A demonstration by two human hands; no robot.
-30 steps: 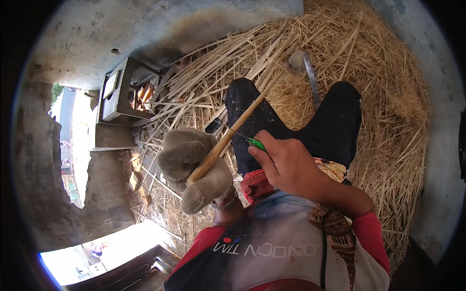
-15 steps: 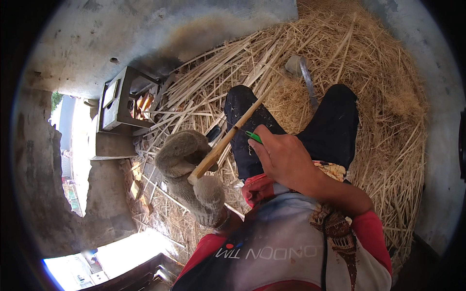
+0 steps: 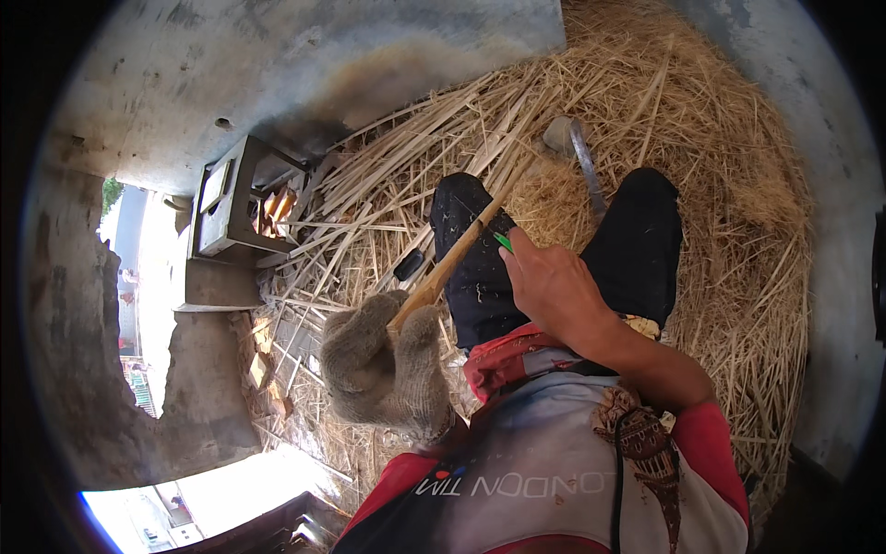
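My left hand (image 3: 377, 371), in a thick grey knitted glove, is closed round the lower end of a long pale wooden stick (image 3: 448, 266). The stick slants up and to the right, across my left knee, toward the straw. My bare right hand (image 3: 556, 294) pinches a slim tool with a green handle (image 3: 503, 242) close to the stick's right side. Most of that tool is hidden by the fingers, so its exact kind is unclear. A dark mark shows on the stick level with the green handle.
A curved metal blade (image 3: 586, 157) lies beyond my knees beside a grey stone (image 3: 558, 136). Wood shavings and straw (image 3: 729, 231) cover the floor. A small black object (image 3: 408, 265) rests left of the stick. An open metal-framed box (image 3: 217, 208) stands left, by the wall.
My left hand has shifted right, keeping the lower end of the stick. My right hand has moved slightly up and right with the green-handled tool, farther along the stick.
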